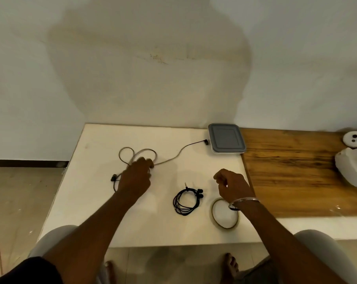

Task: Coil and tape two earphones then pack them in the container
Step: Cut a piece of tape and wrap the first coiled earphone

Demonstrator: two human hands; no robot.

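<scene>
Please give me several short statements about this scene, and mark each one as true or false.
1. The black earphone lies coiled on the table. True.
2. The container is open. False: its grey lid is on.
3. The left hand is on the grey earphone. True.
4. The right hand holds the tape roll. False: the roll lies on the table, under the wrist.
5. The grey earphone is fully coiled. False: one end stretches out to the container.
</scene>
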